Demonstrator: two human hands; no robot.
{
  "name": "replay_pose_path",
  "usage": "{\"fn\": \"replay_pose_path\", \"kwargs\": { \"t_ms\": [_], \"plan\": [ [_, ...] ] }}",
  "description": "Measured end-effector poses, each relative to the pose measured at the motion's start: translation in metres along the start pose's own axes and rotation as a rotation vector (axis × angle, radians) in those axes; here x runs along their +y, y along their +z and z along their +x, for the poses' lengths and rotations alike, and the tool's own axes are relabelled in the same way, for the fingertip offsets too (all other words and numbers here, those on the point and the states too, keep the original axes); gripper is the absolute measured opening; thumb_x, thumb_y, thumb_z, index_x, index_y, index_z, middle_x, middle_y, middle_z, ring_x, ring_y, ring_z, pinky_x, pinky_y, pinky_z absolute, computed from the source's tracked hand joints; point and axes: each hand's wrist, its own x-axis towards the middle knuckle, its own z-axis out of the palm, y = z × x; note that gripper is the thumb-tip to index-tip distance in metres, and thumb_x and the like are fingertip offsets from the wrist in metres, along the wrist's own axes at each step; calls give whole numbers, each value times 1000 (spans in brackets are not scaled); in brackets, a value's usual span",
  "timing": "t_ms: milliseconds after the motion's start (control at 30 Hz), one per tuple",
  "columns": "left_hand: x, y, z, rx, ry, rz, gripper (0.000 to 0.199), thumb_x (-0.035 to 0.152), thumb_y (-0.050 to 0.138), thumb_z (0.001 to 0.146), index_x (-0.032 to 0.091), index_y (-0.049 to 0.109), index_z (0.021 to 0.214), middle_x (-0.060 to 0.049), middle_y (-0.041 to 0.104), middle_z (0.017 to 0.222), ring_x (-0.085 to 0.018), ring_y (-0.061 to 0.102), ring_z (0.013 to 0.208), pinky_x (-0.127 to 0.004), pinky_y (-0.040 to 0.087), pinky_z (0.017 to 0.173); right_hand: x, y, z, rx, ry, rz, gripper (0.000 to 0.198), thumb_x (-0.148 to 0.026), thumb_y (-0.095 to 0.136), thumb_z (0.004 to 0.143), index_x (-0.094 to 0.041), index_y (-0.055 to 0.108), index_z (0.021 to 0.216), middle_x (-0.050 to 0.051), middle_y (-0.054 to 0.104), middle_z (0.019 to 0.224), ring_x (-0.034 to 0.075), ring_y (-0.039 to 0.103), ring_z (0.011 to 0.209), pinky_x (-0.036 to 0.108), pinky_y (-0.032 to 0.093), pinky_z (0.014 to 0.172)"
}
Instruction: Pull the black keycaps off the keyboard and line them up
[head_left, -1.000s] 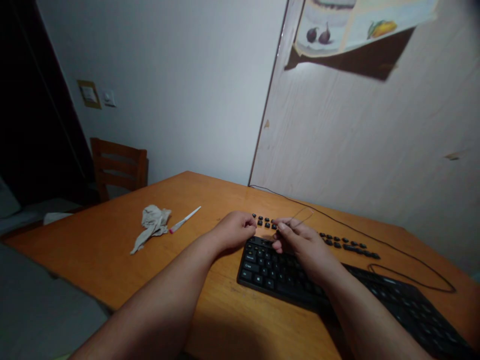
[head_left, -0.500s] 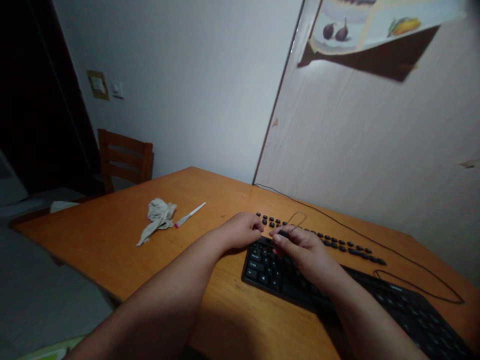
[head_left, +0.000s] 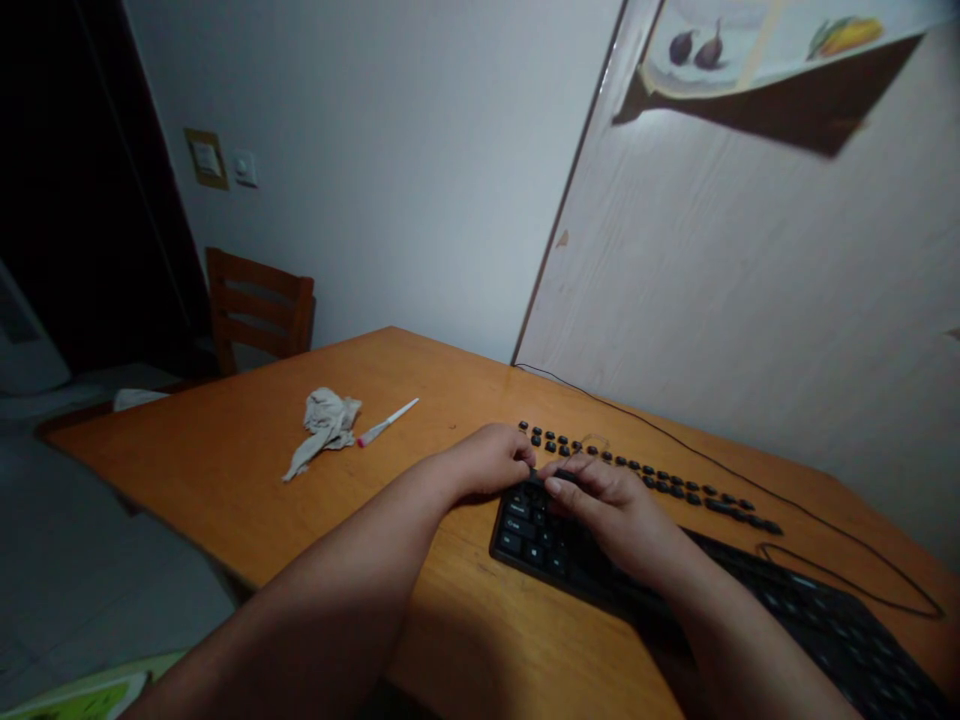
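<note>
A black keyboard (head_left: 600, 590) lies at an angle on the wooden table, with some keys still in place at its left end. My left hand (head_left: 496, 462) rests at its far left corner, fingers curled in and fingertips against the edge. Whether anything is pinched there is hidden. Just right of it, my right hand (head_left: 604, 505) is closed over the upper keys, thumb and fingers pinching a wire keycap puller (head_left: 592, 438) whose thin loop sticks up behind the fingers. Loose black keycaps (head_left: 679, 490) lie in rows beyond the keyboard.
A crumpled grey cloth (head_left: 327, 425) and a white brush-like stick with a pink end (head_left: 388, 422) lie left of my hands. A black cable (head_left: 757, 463) runs along the table's far side and loops at the right. A wooden chair (head_left: 259, 305) stands beyond the left edge.
My right hand has moved slightly closer to the left hand and lower at the keyboard; the wire loop has tipped lower. The view has shifted a little.
</note>
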Motion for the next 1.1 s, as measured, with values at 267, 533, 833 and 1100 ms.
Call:
{"fn": "replay_pose_path", "kwargs": {
  "t_ms": [267, 533, 833, 1100],
  "plan": [
    [-4, 3, 1, -10, -5, -29, 21, 25, 55, 74, 16, 73, 78, 0, 66, 67, -14, 53, 65, -22, 34, 55, -6, 1, 1, 21, -172, -173, 18, -34, 59, 89, -24, 73, 94, 4, 69, 92, 20, 62, 90, 36, 47, 86],
    [1, 2, -1, 2, -49, -54, 19, 23, 57, 73, 16, 72, 80, 0, 67, 71, -14, 55, 69, -21, 36, 57, -11, 8, -3, -56, 77, -16, 26, -42, 55, 90, -23, 68, 101, -1, 59, 70, 13, 53, 59, 25, 44, 54],
    [0, 3, -2, -11, -42, -88, 27, 18, 50, 72, 17, 73, 86, 0, 68, 74, -14, 57, 68, -21, 38, 59, -5, 11, 1, 2, 230, 146, 31, -50, 58, 86, -20, 61, 95, -3, 54, 66, 10, 51, 52, 23, 43, 49],
    [3, 0, -2, -24, -49, -81, 26, 16, 49, 70, 16, 71, 82, 1, 65, 68, -13, 55, 64, -21, 35, 54, -10, 6, 1, 205, 208, 64, 39, -58, 57, 84, -19, 59, 82, -3, 53, 57, 10, 44, 47, 22, 32, 42]
  ]
}}
